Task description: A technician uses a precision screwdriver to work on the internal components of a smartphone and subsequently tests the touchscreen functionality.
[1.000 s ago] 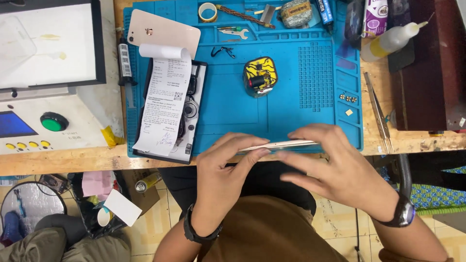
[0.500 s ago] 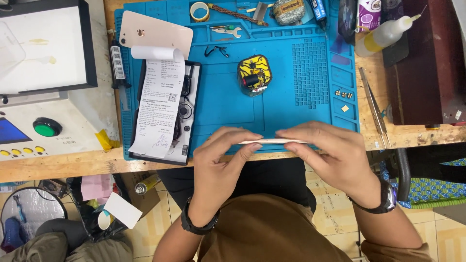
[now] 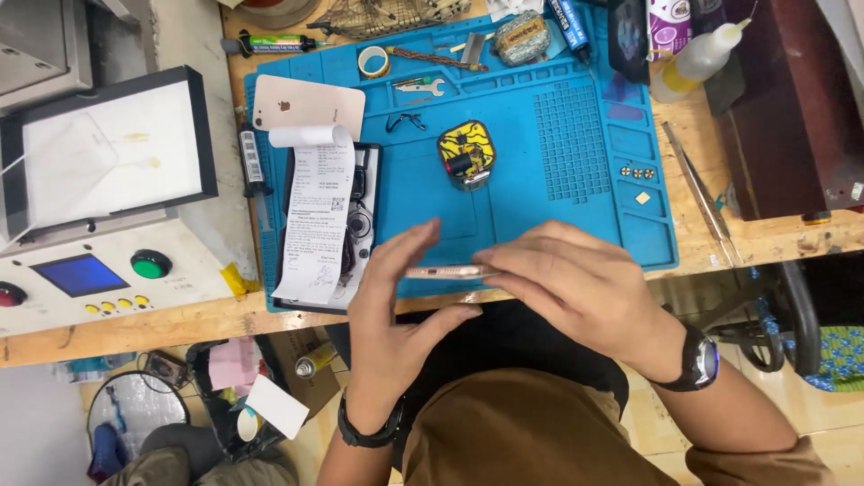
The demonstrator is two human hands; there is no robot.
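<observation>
- Nearest, the left hand [image 3: 396, 310] and right hand [image 3: 576, 288] pinch a thin pink-edged slab, a phone held edge-on [image 3: 447, 271], between them; the fingers of both are closed on its ends, above the near edge of the blue silicone work mat [image 3: 540, 193].
- At ten o'clock from the hands, a long white paper receipt [image 3: 315, 216] lies over a dark opened phone body.
- Farther, at twelve o'clock, a small yellow-and-black square gadget [image 3: 466, 153].
- Farthest, a pale pink phone back [image 3: 308, 106] on the wooden bench [image 3: 135, 324].
</observation>
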